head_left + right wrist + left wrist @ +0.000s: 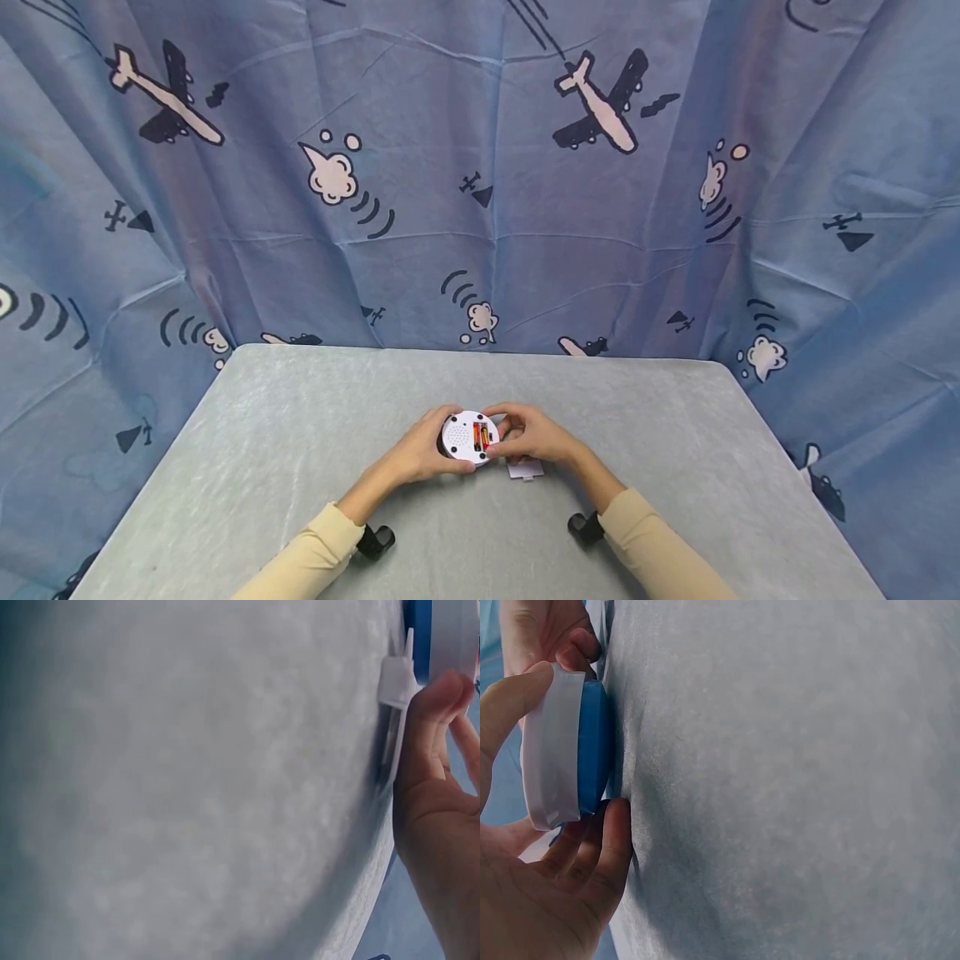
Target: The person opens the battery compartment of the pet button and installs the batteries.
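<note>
A round white device (460,437) with a blue opposite side is held between both hands over the table. Its white face has a patch of small holes, dark feet and an uncovered compartment with red batteries (481,437) inside. My left hand (422,448) grips the rim from the left, thumb on the near edge. On the other side, my right hand (534,434) holds the rim with thumb and forefinger beside the batteries. A small white battery cover (525,469) lies on the table, partly beneath the right hand. The blue side (594,746) faces the tabletop in the left wrist view.
The grey table (315,400) extends around the hands. Behind it hangs a blue curtain (420,275) printed with planes. Black wrist mounts (375,542) sit below both forearms.
</note>
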### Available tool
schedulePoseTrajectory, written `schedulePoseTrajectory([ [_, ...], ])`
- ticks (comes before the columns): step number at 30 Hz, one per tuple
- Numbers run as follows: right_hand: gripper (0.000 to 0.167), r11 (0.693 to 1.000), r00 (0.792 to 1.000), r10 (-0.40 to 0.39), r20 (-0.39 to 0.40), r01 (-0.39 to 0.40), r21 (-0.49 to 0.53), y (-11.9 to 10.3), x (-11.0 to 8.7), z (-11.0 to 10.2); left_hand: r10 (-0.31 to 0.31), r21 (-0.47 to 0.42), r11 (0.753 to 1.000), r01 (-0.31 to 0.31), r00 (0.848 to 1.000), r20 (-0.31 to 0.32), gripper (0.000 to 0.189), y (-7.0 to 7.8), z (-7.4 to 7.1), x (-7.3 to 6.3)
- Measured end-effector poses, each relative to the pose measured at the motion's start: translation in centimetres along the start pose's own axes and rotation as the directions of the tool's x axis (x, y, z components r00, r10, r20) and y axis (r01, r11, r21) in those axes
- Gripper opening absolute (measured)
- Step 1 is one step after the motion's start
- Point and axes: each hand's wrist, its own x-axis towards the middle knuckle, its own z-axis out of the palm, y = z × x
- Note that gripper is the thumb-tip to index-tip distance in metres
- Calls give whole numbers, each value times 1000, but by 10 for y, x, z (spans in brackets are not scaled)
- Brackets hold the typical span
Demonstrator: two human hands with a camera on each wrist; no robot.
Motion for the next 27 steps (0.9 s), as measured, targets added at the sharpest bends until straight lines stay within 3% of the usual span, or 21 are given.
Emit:
schedulePoseTrajectory([
  [27,51,989,996,42,-83,-30,146,0,1,9,24,0,1000,-24,1000,-18,80,1,-1,0],
])
